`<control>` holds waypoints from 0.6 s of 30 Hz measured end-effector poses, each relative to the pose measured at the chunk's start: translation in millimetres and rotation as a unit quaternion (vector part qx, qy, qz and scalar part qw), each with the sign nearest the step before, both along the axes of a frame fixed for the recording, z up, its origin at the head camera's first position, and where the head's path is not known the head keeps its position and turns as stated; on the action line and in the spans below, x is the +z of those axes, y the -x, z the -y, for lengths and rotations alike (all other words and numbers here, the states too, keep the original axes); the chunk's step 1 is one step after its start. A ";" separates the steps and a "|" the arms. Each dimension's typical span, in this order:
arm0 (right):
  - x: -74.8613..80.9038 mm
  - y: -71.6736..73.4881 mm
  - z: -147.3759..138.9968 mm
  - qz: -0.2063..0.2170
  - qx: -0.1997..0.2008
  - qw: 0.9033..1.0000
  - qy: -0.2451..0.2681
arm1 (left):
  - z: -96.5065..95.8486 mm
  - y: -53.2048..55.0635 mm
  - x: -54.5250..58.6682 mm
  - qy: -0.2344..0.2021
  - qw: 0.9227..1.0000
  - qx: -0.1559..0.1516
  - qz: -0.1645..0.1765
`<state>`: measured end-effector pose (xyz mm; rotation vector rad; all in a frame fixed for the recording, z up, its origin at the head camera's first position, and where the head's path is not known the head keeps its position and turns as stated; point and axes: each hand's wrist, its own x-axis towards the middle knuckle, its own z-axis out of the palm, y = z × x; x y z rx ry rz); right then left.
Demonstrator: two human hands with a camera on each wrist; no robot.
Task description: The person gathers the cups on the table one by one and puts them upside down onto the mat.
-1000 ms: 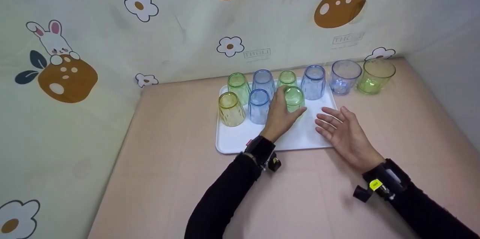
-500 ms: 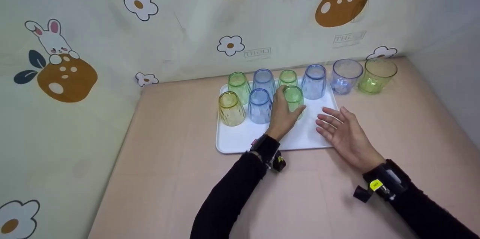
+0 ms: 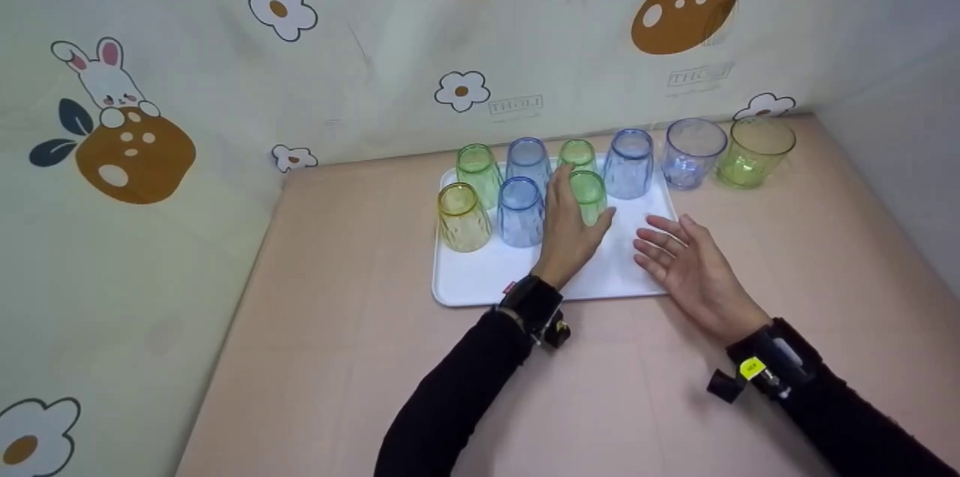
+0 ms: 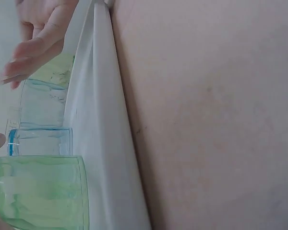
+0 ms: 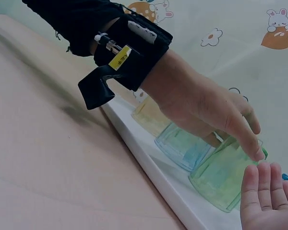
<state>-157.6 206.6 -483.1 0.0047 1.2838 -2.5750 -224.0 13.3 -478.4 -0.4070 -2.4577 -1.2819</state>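
Observation:
My left hand (image 3: 568, 233) is spread about an upside-down green glass (image 3: 589, 192) on a white tray (image 3: 480, 278). Its thumb stands off the glass, its other fingers are along the far left side; contact there is unclear. From the right wrist, this left hand (image 5: 201, 103) arches over the same green glass (image 5: 225, 175). My right hand (image 3: 701, 274) hovers by the tray's right edge, palm turned inward, fingers extended, holding nothing. Left of the left hand stand an inverted blue glass (image 3: 519, 214) and an inverted yellow glass (image 3: 463, 218).
Behind them on the tray are inverted glasses: a green one (image 3: 477, 173), a blue one (image 3: 528, 162), a small green one (image 3: 577, 153) and a blue one (image 3: 628, 166). Right of the tray, an upright blue glass (image 3: 694, 151) and an upright green glass (image 3: 756, 151) stand on the table (image 3: 352, 259).
My left hand has loosened around the green glass, its thumb and fingers spreading wider, and shifted slightly right. The glass stays in about the same spot. My right hand has hardly moved.

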 end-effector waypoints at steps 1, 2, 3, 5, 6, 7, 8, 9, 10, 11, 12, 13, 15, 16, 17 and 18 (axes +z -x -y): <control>0.5 1.0 -0.8 0.001 -0.001 1.000 -0.002 | 0.7 -1.0 0.6 0.001 1.000 -0.003 -0.008; 1.2 1.9 -1.8 0.001 -0.002 1.000 -0.007 | 1.5 -2.2 1.1 0.001 1.000 -0.007 -0.015; 1.9 3.3 -3.2 0.002 -0.003 1.000 -0.010 | 2.4 -3.4 1.7 0.000 1.000 -0.010 -0.023; 3.4 6.5 -7.3 0.000 -0.009 1.000 -0.012 | 4.4 -6.0 2.4 -0.004 0.999 -0.020 -0.038; 4.3 8.2 -9.9 -0.003 -0.013 1.000 -0.011 | 5.7 -7.4 2.7 -0.007 0.999 -0.025 -0.046; 5.3 10.3 -12.9 -0.008 -0.019 1.000 -0.007 | 7.0 -8.7 3.0 -0.009 0.998 -0.029 -0.052; 6.3 12.3 -16.1 -0.013 -0.025 1.000 -0.002 | 8.4 -10.2 3.3 -0.012 0.998 -0.034 -0.058; 7.3 14.6 -19.5 -0.020 -0.033 0.999 0.006 | 9.8 -11.7 3.4 -0.013 0.997 -0.038 -0.063; 8.2 16.9 -22.9 -0.027 -0.043 0.999 0.015 | 11.4 -13.3 3.6 -0.016 0.997 -0.043 -0.067; 9.0 19.4 -26.4 -0.033 -0.053 0.998 0.021 | 13.2 -15.2 3.8 -0.018 0.996 -0.048 -0.072; 9.8 21.9 -30.1 -0.040 -0.063 0.997 0.027 | 14.9 -17.0 4.0 -0.023 0.996 -0.053 -0.074; 10.3 24.5 -34.0 -0.047 -0.075 0.996 0.030 | 16.5 -19.0 4.2 -0.026 0.995 -0.056 -0.076; 10.0 29.3 -41.8 -0.066 -0.101 0.992 0.029 | 19.9 -23.7 4.4 -0.032 0.994 -0.065 -0.081; 10.2 31.6 -46.0 -0.075 -0.117 0.990 0.025 | 21.5 -26.1 4.4 -0.036 0.993 -0.071 -0.085; 10.5 33.6 -50.3 -0.081 -0.133 0.988 0.017 | 23.0 -28.5 4.1 -0.038 0.992 -0.076 -0.088; 10.9 35.6 -54.7 -0.086 -0.150 0.985 0.011 | 24.4 -30.8 3.9 -0.039 0.992 -0.082 -0.090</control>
